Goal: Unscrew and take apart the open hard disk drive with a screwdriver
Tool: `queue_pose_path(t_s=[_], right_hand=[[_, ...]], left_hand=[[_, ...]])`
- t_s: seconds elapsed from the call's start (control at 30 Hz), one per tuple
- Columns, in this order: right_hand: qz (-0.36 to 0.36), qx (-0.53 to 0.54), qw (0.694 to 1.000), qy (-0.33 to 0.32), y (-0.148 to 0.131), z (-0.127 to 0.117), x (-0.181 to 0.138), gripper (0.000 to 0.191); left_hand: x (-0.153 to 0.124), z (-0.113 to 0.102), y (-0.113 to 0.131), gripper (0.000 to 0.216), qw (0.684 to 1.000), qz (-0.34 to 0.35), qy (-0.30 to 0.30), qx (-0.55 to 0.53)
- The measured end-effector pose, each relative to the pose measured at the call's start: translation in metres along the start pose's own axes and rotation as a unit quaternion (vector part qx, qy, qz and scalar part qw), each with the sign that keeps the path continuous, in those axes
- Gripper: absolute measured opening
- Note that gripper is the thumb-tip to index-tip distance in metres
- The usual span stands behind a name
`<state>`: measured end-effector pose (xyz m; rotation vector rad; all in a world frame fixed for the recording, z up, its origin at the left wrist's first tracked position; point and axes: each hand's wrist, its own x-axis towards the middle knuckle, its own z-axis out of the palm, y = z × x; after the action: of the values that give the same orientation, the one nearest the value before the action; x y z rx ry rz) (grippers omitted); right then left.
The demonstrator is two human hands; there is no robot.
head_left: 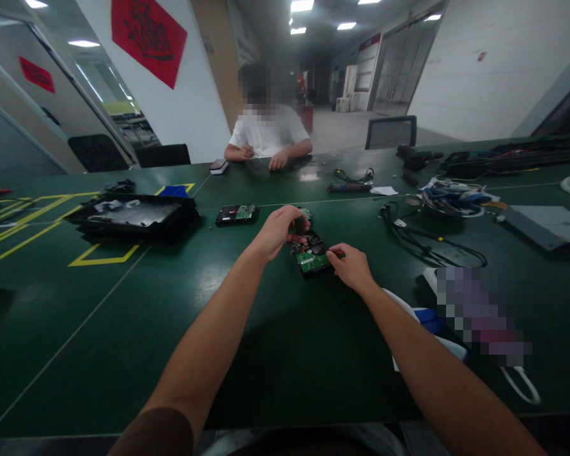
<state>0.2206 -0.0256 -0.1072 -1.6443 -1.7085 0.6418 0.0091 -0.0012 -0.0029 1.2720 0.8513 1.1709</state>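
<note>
A hard drive [313, 261] with a green circuit board and dark casing lies on the table in front of me, slightly turned. My left hand [282, 233] is over its far left end, fingers curled round a small dark thing I cannot make out. Behind those fingers shows a bit of green board [306, 215], partly hidden. My right hand [350, 267] is closed, thumb and forefinger pinching at the drive's right edge. A second hard drive [237, 214] with a green board rests farther left, apart from both hands.
A black tray-like housing [142, 212] stands at left by yellow tape. Cables [427, 244], a cable bundle [453, 196] and a grey metal box [546, 225] occupy the right. Near my right forearm lies a blurred pack [475, 310]. A person [270, 136] sits across the table [109, 354].
</note>
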Motion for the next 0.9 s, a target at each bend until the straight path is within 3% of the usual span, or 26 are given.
queue_pose_path(t_s=[0.17, 0.4, 0.7, 0.9], right_hand=[[-0.003, -0.004, 1.000, -0.005, -0.0007, -0.0011, -0.0003, 0.025], [-0.001, 0.000, 1.000, -0.006, -0.0001, -0.0012, -0.0002, 0.025], [-0.012, -0.005, 1.000, 0.002, 0.0020, 0.0002, 0.0006, 0.023], [-0.016, -0.009, 1.000, 0.002, 0.0023, -0.0002, 0.0011, 0.023]], left_hand=[[0.0006, -0.0041, 0.0016, 0.023, 0.999, 0.009, 0.031, 0.034], [0.0026, -0.0015, -0.0027, 0.025, 0.998, -0.049, -0.020, -0.045], [0.0067, -0.0070, -0.0070, 0.023, 0.998, 0.002, 0.062, -0.010], [0.0047, -0.0061, -0.0048, 0.027, 0.999, -0.024, 0.023, -0.015]])
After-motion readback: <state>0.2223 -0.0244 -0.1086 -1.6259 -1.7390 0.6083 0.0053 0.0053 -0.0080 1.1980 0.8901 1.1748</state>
